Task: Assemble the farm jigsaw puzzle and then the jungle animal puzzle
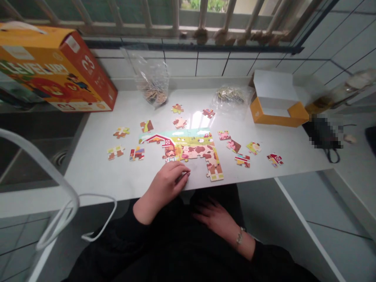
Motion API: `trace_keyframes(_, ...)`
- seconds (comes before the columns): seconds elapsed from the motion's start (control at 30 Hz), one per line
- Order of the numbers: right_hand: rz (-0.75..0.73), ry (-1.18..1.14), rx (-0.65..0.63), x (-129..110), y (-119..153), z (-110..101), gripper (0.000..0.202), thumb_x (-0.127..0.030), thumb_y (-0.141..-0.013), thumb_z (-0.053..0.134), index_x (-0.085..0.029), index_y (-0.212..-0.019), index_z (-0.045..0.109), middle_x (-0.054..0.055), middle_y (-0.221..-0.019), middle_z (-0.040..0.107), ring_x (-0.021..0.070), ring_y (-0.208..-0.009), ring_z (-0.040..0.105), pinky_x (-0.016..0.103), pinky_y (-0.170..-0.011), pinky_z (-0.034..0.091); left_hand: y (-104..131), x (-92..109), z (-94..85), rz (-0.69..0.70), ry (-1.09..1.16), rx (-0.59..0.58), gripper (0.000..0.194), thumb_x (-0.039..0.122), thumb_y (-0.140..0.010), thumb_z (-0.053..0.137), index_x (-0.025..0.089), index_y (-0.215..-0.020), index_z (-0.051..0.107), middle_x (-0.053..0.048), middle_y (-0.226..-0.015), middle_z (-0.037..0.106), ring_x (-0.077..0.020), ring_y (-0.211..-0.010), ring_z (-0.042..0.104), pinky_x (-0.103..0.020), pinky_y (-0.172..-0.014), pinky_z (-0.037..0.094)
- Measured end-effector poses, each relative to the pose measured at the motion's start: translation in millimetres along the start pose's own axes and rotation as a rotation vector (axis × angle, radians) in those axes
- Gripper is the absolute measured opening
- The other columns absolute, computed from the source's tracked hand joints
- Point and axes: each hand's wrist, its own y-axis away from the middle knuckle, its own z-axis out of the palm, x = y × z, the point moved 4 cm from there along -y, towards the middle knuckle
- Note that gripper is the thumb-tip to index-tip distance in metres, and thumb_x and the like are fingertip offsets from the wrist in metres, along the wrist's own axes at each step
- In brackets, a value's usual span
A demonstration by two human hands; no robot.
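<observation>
A partly joined farm jigsaw puzzle (195,140) lies flat on the white counter, with a barn, cows and sheep on it. My left hand (169,178) rests at its near edge, just below the farmer picture. Its fingers are curled with thumb and forefinger together; whatever they may hold is hidden. My right hand (219,217) lies on my lap below the counter, fingers spread, holding nothing. Loose puzzle pieces surround the joined part: a pink pig piece (233,146) and a barn piece (275,159) on the right, a cow piece (179,123) above, a blue-and-red piece (137,154) on the left.
An orange box (85,74) stands back left beside a sink (32,156). Clear bags (154,92) of pieces lie along the wall. An open yellow-and-white box (279,113) sits back right. A white cable-like tube (66,180) crosses the left foreground.
</observation>
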Motion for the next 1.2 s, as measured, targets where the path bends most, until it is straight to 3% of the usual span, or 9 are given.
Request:
trace_keyframes(0.07, -0.023, -0.010, -0.157, -5.0, 1.9, 28.0, 0.043, -0.021, -0.104, 0.075, -0.039, -0.142, 0.075, 0.002, -0.149, 0.076, 0.0290, -0.142, 0.067, 0.055, -0.127, 0.050, 3.0, -3.4, -0.4, -0.030, 0.010, -0.010, 0.012, 0.023, -0.106, 0.064, 0.026, -0.111, 0.075, -0.009, -0.111, 0.080, -0.0248, -0.106, 0.076, -0.042, -0.097, 0.063)
trace_keyframes(0.2, 0.107, 0.061, -0.091, -1.8, 16.2, 28.9, 0.035, -0.025, -0.103, 0.077, -0.028, -0.138, 0.075, 0.010, -0.141, 0.078, 0.0321, -0.130, 0.072, 0.053, -0.119, 0.056, -1.7, -6.9, -3.6, -0.061, 0.030, 0.018, 0.010, 0.024, -0.106, 0.063, 0.026, -0.108, 0.073, -0.007, -0.105, 0.079, -0.0233, -0.099, 0.075, -0.040, -0.090, 0.062)
trace_keyframes(0.3, 0.270, 0.076, -0.091, 4.1, 32.0, 7.5, 0.024, -0.030, -0.099, 0.083, -0.022, -0.120, 0.075, 0.015, -0.120, 0.080, 0.0341, -0.107, 0.077, 0.048, -0.095, 0.064, -4.3, -6.6, -2.7, -0.056, 0.018, 0.031, 0.009, 0.024, -0.106, 0.064, 0.025, -0.108, 0.072, -0.006, -0.102, 0.078, -0.0229, -0.095, 0.074, -0.040, -0.088, 0.061)
trace_keyframes(0.43, 0.362, -0.344, -0.121, 10.8, 28.5, -34.4, 0.006, -0.029, -0.108, 0.070, -0.024, -0.104, 0.071, 0.006, -0.100, 0.080, 0.0226, -0.086, 0.077, 0.033, -0.077, 0.062, -4.4, -4.1, 1.9, -0.019, -0.017, 0.028, 0.011, 0.024, -0.107, 0.062, 0.025, -0.108, 0.073, -0.006, -0.102, 0.078, -0.0243, -0.096, 0.074, -0.043, -0.090, 0.061)
trace_keyframes(0.53, 0.516, -0.714, 0.067, 24.0, 6.7, -71.8, 0.022, -0.044, -0.114, 0.061, -0.025, -0.109, 0.072, 0.005, -0.100, 0.082, 0.0209, -0.089, 0.078, 0.032, -0.079, 0.063, -3.3, -3.4, 4.7, -0.010, -0.039, 0.003, 0.012, 0.024, -0.106, 0.061, 0.025, -0.108, 0.073, -0.008, -0.104, 0.079, -0.0252, -0.099, 0.075, -0.045, -0.092, 0.061)
trace_keyframes(0.67, 0.649, -0.945, 0.305, 42.2, -30.2, -104.3, 0.044, -0.061, -0.105, 0.071, -0.023, -0.127, 0.069, 0.005, -0.093, 0.081, 0.0192, -0.072, 0.073, 0.030, -0.064, 0.060, -1.4, -4.2, 5.8, -0.005, -0.056, -0.010, 0.012, 0.023, -0.107, 0.061, 0.026, -0.110, 0.073, -0.007, -0.105, 0.080, -0.0254, -0.100, 0.075, -0.045, -0.092, 0.061)
trace_keyframes(0.87, 0.535, -0.826, 0.344, 53.4, -72.9, -124.3, 0.043, -0.052, -0.106, 0.069, -0.023, -0.139, 0.069, 0.005, -0.095, 0.082, 0.0200, -0.076, 0.074, 0.033, -0.069, 0.062, 1.0, -1.8, 5.9, 0.068, -0.074, 0.019, 0.012, 0.019, -0.106, 0.064, 0.024, -0.114, 0.071, -0.007, -0.107, 0.081, -0.0253, -0.101, 0.076, -0.043, -0.092, 0.061)
trace_keyframes(1.0, 0.305, -0.480, 0.304, 57.7, -97.0, -140.1, 0.033, -0.032, -0.112, 0.057, -0.027, -0.139, 0.076, 0.008, -0.120, 0.082, 0.0231, -0.105, 0.078, 0.038, -0.093, 0.062, 1.5, 1.0, 6.5, 0.091, -0.102, 0.004, 0.011, 0.020, -0.107, 0.064, 0.026, -0.113, 0.071, -0.007, -0.107, 0.081, -0.0257, -0.100, 0.077, -0.043, -0.092, 0.060)
trace_keyframes(1.2, 0.095, -0.255, 0.063, 59.8, -150.5, -141.9, 0.031, -0.020, -0.105, 0.073, -0.025, -0.135, 0.074, 0.002, -0.105, 0.083, 0.0197, -0.095, 0.077, 0.034, -0.092, 0.059, 2.9, 3.5, 6.7, 0.155, -0.127, 0.001, 0.013, 0.022, -0.106, 0.067, 0.026, -0.117, 0.073, -0.010, -0.123, 0.078, -0.0283, -0.115, 0.074, -0.046, -0.098, 0.060)
